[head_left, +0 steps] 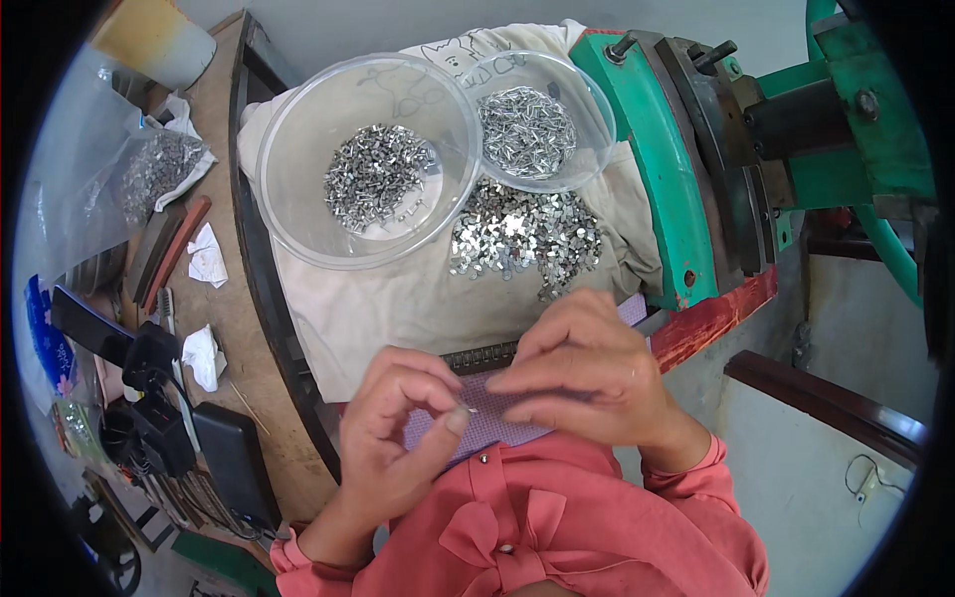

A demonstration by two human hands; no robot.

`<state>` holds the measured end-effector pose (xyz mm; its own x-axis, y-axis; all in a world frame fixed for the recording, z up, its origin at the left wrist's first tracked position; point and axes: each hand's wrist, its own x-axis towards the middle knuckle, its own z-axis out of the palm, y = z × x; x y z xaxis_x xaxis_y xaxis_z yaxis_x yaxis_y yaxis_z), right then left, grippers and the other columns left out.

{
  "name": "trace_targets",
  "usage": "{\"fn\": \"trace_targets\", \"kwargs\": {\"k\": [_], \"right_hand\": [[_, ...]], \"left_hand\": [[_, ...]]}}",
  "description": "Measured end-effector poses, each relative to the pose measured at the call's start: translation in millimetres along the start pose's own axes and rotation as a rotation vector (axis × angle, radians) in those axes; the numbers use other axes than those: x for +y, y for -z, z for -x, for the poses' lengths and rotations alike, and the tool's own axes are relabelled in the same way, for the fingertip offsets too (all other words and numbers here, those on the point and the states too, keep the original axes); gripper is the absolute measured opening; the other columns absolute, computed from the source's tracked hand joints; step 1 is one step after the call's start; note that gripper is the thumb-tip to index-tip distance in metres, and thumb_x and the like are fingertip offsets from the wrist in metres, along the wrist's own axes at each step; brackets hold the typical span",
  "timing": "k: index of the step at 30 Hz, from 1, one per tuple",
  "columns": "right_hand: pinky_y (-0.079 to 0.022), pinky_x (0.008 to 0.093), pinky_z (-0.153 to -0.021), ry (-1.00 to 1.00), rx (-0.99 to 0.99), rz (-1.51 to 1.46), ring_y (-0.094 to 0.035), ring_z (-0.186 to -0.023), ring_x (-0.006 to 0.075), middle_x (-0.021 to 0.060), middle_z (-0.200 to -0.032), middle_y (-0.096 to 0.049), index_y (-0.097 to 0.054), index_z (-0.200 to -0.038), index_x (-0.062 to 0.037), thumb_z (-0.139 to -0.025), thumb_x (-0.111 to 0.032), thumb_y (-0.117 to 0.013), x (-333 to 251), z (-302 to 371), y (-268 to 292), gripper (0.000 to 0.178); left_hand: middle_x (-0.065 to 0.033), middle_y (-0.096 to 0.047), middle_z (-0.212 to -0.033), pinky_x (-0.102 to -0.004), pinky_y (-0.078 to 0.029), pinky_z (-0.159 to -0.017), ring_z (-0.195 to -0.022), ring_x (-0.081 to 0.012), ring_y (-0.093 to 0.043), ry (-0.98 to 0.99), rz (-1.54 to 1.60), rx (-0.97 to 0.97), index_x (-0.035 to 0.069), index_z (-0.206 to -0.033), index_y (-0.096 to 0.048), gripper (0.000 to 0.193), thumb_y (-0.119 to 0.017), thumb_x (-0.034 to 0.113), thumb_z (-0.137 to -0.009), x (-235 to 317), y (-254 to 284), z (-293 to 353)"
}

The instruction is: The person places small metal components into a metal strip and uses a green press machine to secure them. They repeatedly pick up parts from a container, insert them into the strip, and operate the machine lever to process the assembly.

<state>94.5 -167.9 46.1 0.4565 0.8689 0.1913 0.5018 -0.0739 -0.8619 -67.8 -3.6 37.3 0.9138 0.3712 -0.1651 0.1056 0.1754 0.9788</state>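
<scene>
My left hand point(403, 423) is closed in a pinch, with a small shiny metal piece point(472, 409) at the tips of its thumb and forefinger. Just to the right, my right hand point(587, 373) has its thumb and forefinger apart, pointing toward that piece, with nothing visible between them. Behind both hands lies a dark notched metal bar point(482, 356), partly hidden by them. Beyond it, a loose pile of small flat metal pieces point(527, 234) spreads on the pale cloth point(338, 318).
A large clear tub point(271, 214) holds short metal pieces; a smaller clear tub point(607, 134) beside it holds thin metal pins. A green machine press point(647, 169) stands at the right. On the left, a wooden bench point(264, 348) carries crumpled tissues point(204, 356), a plastic bag point(75, 169) and a black case point(234, 463).
</scene>
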Motion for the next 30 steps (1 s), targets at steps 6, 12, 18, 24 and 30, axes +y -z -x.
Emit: {"fn": "trace_targets", "kwargs": {"k": [6, 12, 18, 24, 30], "right_hand": [[-0.039, 0.0313, -0.073, 0.017, 0.059, -0.15, -0.059, -0.078, 0.0154, -0.001, -0.088, -0.065, -0.081, -0.091, -0.012, -0.07, -0.015, -0.088, 2, 14, -6, 0.023], [-0.042, 0.0321, -0.079, -0.158, 0.141, -0.325, -0.063, -0.084, 0.0175, 0.0032, -0.093, -0.067, -0.077, -0.091, -0.0103, -0.078, -0.012, -0.083, 2, 29, -9, 0.014], [-0.049, 0.034, -0.076, -0.197, 0.183, -0.195, -0.064, -0.085, 0.0235, 0.0081, -0.093, -0.067, -0.07, -0.093, -0.0039, -0.084, -0.005, -0.076, 5, 22, 2, 0.011], [-0.051, 0.036, -0.07, -0.302, 0.01, 0.039, -0.065, -0.08, 0.0272, 0.0108, -0.089, -0.062, -0.065, -0.093, -0.002, -0.089, -0.005, -0.068, 19, 17, 18, 0.006], [-0.05, 0.037, -0.066, -0.318, -0.077, 0.158, -0.064, -0.076, 0.0277, 0.0092, -0.087, -0.063, -0.066, -0.089, -0.0024, -0.085, -0.006, -0.073, 22, 14, 15, 0.008]], "left_hand": [[-0.0101, -0.051, -0.113, -0.0268, -0.048, -0.085, -0.099, -0.0126, -0.055, 0.067, 0.237, -0.172, 0.001, -0.103, -0.057, 0.012, -0.062, -0.004, -0.094, -1, -19, 0], [-0.0095, -0.051, -0.113, -0.0259, -0.047, -0.086, -0.098, -0.0118, -0.054, 0.146, 0.466, -0.158, 0.001, -0.105, -0.055, 0.01, -0.061, -0.001, -0.097, -3, -37, -3], [-0.0102, -0.054, -0.112, -0.0248, -0.048, -0.079, -0.091, -0.0118, -0.056, 0.017, 0.12, -0.038, 0.0, -0.11, -0.06, 0.015, -0.062, -0.002, -0.095, -8, -38, -6], [-0.01, -0.056, -0.108, -0.0247, -0.048, -0.079, -0.087, -0.0122, -0.056, -0.145, -0.243, 0.227, -0.001, -0.111, -0.062, 0.021, -0.065, -0.004, -0.091, -10, -8, 0], [-0.0086, -0.052, -0.115, -0.0261, -0.047, -0.083, -0.091, -0.0121, -0.057, -0.071, -0.28, 0.282, -0.002, -0.116, -0.059, 0.02, -0.06, -0.001, -0.096, -24, 7, 12]]}}
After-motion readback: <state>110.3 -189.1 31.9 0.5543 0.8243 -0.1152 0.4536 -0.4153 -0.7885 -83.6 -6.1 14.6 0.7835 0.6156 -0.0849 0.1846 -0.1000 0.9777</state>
